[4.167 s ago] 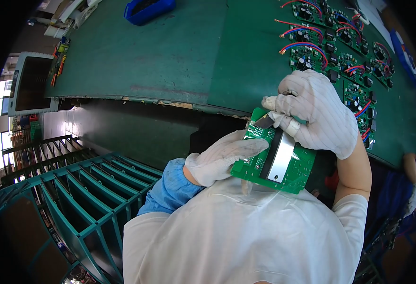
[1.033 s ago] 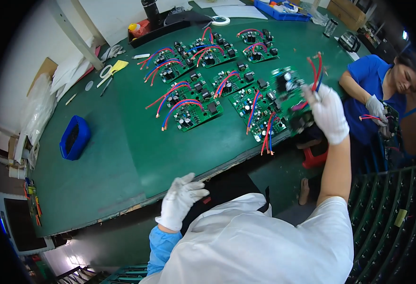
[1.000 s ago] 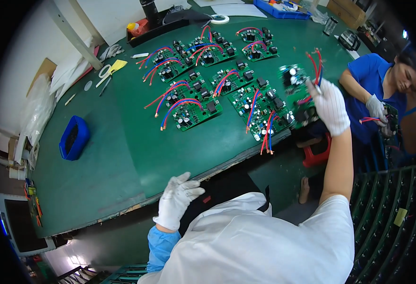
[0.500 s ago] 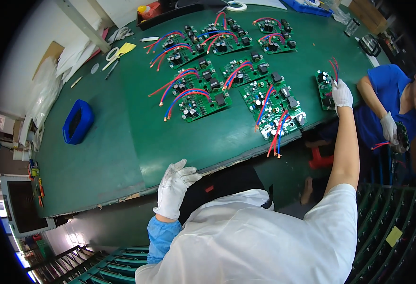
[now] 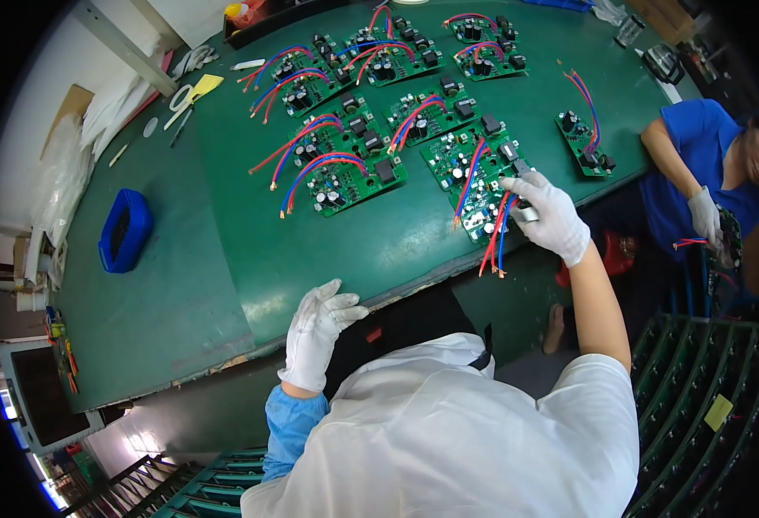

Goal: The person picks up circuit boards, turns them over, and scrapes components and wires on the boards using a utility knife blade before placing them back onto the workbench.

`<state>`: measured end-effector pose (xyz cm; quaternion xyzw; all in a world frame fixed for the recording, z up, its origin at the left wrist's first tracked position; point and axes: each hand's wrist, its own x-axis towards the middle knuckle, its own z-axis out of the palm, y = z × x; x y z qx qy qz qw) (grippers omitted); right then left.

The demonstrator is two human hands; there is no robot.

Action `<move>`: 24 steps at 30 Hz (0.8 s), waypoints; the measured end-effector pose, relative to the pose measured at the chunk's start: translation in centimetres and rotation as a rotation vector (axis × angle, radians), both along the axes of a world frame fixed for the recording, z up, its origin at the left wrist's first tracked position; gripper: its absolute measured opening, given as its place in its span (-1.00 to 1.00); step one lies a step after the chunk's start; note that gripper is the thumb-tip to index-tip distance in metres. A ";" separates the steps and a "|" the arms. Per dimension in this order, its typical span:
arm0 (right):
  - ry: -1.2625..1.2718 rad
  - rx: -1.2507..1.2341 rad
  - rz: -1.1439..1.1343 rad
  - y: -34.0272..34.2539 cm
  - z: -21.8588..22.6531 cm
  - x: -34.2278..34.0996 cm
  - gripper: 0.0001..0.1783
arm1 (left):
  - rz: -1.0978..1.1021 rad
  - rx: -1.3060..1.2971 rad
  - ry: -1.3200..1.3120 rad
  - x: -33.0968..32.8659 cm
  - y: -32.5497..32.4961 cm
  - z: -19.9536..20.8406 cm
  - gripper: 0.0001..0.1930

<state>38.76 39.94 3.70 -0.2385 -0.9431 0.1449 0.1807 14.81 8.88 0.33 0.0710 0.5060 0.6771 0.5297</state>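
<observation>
My right hand, in a white glove, has its fingers curled over the right side of the nearest green circuit board. Red and blue wires from this board hang past the table's front edge. Another board lies directly behind it. My left hand, also gloved, hovers at the front edge with its fingers loosely apart and nothing in them. Farther right, a single circuit board with upright red and blue wires lies on the green table.
Several similar boards lie in groups toward the back. A blue tray stands at the left. At the right, a co-worker in a blue shirt holds a wired board. Slotted green racks stand at the lower right.
My right hand has let go of the single board at the right and moved left onto the nearest board. The left hand stays in about the same place.
</observation>
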 end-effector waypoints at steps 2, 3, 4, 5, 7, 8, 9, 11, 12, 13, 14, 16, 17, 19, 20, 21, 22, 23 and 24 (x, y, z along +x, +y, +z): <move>-0.045 0.021 -0.006 0.0 -0.6 -0.2 -0.60 | -0.023 0.006 -0.009 0.2 0.0 0.2 -0.44; -0.034 0.066 0.025 0.6 -1.0 0.0 -0.64 | -0.041 0.014 -0.017 0.5 0.1 0.4 -0.45; -0.020 0.111 0.061 0.8 -1.1 -0.2 -0.68 | -0.053 0.022 -0.023 0.7 0.0 0.5 -0.46; -0.010 0.118 0.081 0.8 -1.0 -0.3 -0.74 | -0.047 0.020 -0.025 0.9 -0.1 0.4 -0.46; -0.026 0.079 0.106 0.1 -0.8 -0.3 -0.75 | -0.086 0.026 -0.055 1.3 -0.5 0.2 -0.51; -0.041 0.042 0.124 -0.5 -0.5 -0.3 -0.76 | -0.076 0.024 -0.058 1.4 -0.6 0.2 -0.51; -0.013 0.015 0.136 -1.1 0.0 -0.3 -0.77 | -0.137 0.036 0.011 1.5 -0.7 0.2 -0.53; 0.059 -0.041 0.169 -1.5 -1.1 -0.8 -0.78 | -0.229 -0.006 0.160 1.7 -1.1 -0.4 -0.56; 0.139 -0.085 0.186 -1.7 -1.5 -1.0 -0.79 | -0.217 -0.017 0.149 1.8 -1.1 -0.4 -0.56; 0.113 -0.135 0.166 -1.9 -1.1 -1.1 -0.78 | -0.219 -0.003 0.057 1.8 -0.8 -0.2 -0.56; 0.112 -0.136 0.167 -2.0 -1.6 -1.1 -0.78 | -0.220 0.011 -0.035 1.8 -0.8 -0.2 -0.56; 0.319 -0.149 0.131 -2.0 -2.6 -1.3 -0.75 | -0.230 0.013 -0.051 2.0 -1.0 -0.6 -0.56; 0.321 -0.146 0.133 -2.1 -2.5 -1.3 -0.75 | -0.223 -0.005 -0.056 2.1 -1.0 -0.6 -0.53; 0.372 -0.187 0.208 -3.0 -2.2 -1.3 -0.70 | -0.209 -0.024 -0.060 2.2 -1.0 -0.5 -0.49; 0.396 -0.211 0.248 -3.6 -1.8 -1.6 -0.68 | -0.219 -0.029 -0.032 2.3 -1.0 -0.4 -0.49; 0.330 -0.192 0.241 -4.0 -1.1 -1.8 -0.69 | -0.228 -0.036 -0.004 2.3 -1.1 -0.3 -0.49; 0.329 -0.199 0.248 -4.5 -0.8 -2.2 -0.69 | -0.219 -0.042 -0.006 2.4 -1.1 -0.5 -0.49; 0.312 -0.207 0.281 -5.0 -0.8 -2.6 -0.69 | -0.251 -0.020 -0.046 2.5 -0.9 -0.9 -0.47; 0.294 -0.217 0.316 -5.7 -0.8 -3.1 -0.69 | -0.281 0.000 -0.087 2.6 -0.7 -1.1 -0.45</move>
